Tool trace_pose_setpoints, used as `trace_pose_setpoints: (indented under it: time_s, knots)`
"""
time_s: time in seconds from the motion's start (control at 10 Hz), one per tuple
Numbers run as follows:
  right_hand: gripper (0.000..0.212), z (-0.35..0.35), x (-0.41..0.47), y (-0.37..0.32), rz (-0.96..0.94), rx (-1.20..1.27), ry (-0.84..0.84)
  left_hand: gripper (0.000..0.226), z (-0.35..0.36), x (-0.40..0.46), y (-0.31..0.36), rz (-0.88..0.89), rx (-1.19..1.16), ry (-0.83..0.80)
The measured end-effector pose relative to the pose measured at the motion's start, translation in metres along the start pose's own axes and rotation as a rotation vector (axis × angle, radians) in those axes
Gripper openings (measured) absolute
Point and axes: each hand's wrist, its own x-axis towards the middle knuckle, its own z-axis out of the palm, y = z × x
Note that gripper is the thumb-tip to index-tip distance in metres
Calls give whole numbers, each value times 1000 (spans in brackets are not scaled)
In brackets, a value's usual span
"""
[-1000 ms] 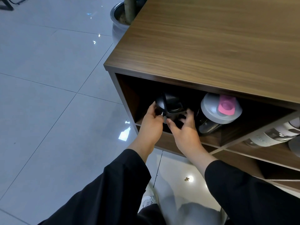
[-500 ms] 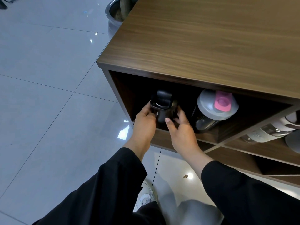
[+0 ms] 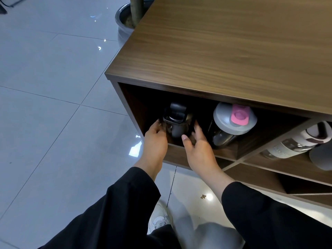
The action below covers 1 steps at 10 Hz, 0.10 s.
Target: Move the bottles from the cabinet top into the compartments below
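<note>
A black bottle [image 3: 177,121] with a flip lid stands upright in the top-left compartment of the wooden cabinet [image 3: 224,51]. My left hand [image 3: 155,142] grips its left side. My right hand [image 3: 199,150] holds its right side, thumb in front. Beside it in the same compartment lies a dark shaker bottle [image 3: 233,119] with a grey lid and pink cap, facing outwards. A clear bottle with a white top [image 3: 294,144] lies in the compartment to the right. The visible part of the cabinet top bears no bottles.
A grey rounded object [image 3: 321,157] sits at the right edge next to the clear bottle. A grey plant pot [image 3: 124,20] stands on the tiled floor behind the cabinet's left corner. Lower compartments [image 3: 251,177] open below. My white shoe [image 3: 159,220] is near the cabinet base.
The black bottle has gone deeper into the top-left compartment and now stands more upright. Both hands stayed on it, shifting to its sides.
</note>
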Motion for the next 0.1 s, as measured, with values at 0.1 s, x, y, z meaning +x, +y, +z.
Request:
trace_pose_setpoints:
  time_s: [0.1]
  knots:
    - [69, -8, -11, -8, -34, -46, -35, 44, -4, -3, -1, -88, -22, 83]
